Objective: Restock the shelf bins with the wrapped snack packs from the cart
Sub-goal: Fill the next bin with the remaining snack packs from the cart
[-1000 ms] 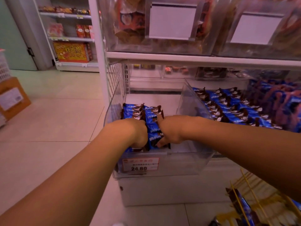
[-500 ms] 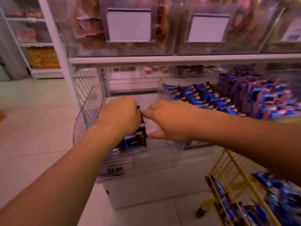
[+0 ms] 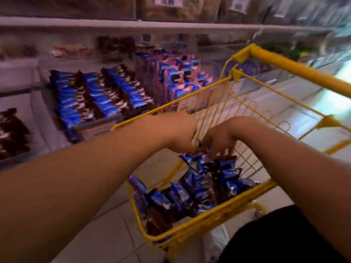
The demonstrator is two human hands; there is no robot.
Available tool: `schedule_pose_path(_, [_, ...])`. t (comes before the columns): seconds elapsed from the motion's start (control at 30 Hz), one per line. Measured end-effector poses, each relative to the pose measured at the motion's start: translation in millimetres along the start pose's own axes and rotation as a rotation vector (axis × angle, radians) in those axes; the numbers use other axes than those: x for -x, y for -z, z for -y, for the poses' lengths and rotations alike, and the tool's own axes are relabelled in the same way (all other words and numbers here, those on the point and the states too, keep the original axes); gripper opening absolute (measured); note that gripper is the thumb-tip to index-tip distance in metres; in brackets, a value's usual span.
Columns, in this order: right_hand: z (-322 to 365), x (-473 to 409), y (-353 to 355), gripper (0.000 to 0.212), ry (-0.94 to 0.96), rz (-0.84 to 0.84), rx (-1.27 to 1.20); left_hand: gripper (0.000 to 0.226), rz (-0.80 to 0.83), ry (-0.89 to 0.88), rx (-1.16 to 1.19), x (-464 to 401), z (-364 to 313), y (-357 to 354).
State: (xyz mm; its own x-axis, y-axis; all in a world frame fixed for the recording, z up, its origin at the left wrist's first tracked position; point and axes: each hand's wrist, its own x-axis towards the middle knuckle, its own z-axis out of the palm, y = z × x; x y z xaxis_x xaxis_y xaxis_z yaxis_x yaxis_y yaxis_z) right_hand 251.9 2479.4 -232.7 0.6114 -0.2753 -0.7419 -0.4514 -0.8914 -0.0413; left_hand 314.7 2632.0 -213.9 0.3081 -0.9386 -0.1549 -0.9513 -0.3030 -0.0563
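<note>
A yellow wire cart (image 3: 191, 230) stands in front of me with a heap of blue and brown wrapped snack packs (image 3: 199, 190) in its basket. Both my hands are down inside the basket, above the top of the heap. My left hand (image 3: 180, 133) hangs curled with its fingers hidden behind it, and a blue pack edge shows just beside it. My right hand (image 3: 220, 141) hooks its fingers down onto a pack at the top of the heap. The picture is blurred by motion. The shelf bin (image 3: 98, 99) to the left holds rows of the same blue packs.
Another bin (image 3: 11, 133) with brown packs sits at the far left edge. Upright blue and pink packs (image 3: 174, 76) stand in the bin behind the cart. The cart handle (image 3: 296, 63) crosses the upper right. A shelf board (image 3: 133, 24) runs overhead, with tiled floor (image 3: 106, 234) below.
My view has swung right from the left bin to the cart. Both hands have left the bin and dropped into the cart basket onto the heap of packs.
</note>
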Motion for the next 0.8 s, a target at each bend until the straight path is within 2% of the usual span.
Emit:
schedule_pose_path(0.1, [3.2,0.9,-3.1,0.064,-0.006,-0.055,0.155,0.054,0.608,0.150,-0.179,-55.9,-19.6,-28.9])
schedule_pose_path(0.2, [1.2,1.9,-7.5,0.083,-0.084,0.017,0.287,0.092,0.880,0.169,-0.290,-70.1,-30.5,-78.5])
schedule_pose_path(0.3, [1.9,2.3,-10.4,0.088,-0.099,-0.016,0.505,0.097,1.117,0.125,-0.362,-72.6,-40.6,-118.2])
schedule_pose_path(0.37, [1.5,2.7,-6.8,0.085,-0.079,-0.052,0.580,0.086,1.129,0.096,-0.329,-72.1,-42.2,-129.3])
schedule_pose_path(0.43, [-6.9,-0.8,2.5,0.078,-0.084,-0.044,0.506,0.078,1.068,0.065,-0.315,-71.5,-38.4,-130.2])
schedule_pose_path(0.5, [-17.2,-8.1,7.1,0.087,-0.129,0.015,0.490,0.077,0.940,0.034,-0.347,-69.9,-29.8,-130.4])
schedule_pose_path(0.57, [-24.0,-22.7,-1.0,0.096,-0.154,0.075,0.512,0.078,0.891,0.058,-0.376,-69.1,-22.5,-130.2])
schedule_pose_path(0.67, [-18.8,-46.4,-25.1,0.098,-0.135,0.127,0.757,0.063,0.885,0.152,-0.262,-70.3,-18.0,-118.7])
schedule_pose_path(0.73, [-13.6,-60.2,-37.0,0.091,-0.110,0.137,0.958,0.058,0.830,0.165,-0.185,-73.7,-18.6,-109.0])
schedule_pose_path(0.8, [-10.9,-68.1,-41.4,0.082,-0.104,0.123,1.023,0.058,0.775,0.168,-0.128,-76.3,-21.6,-99.8])
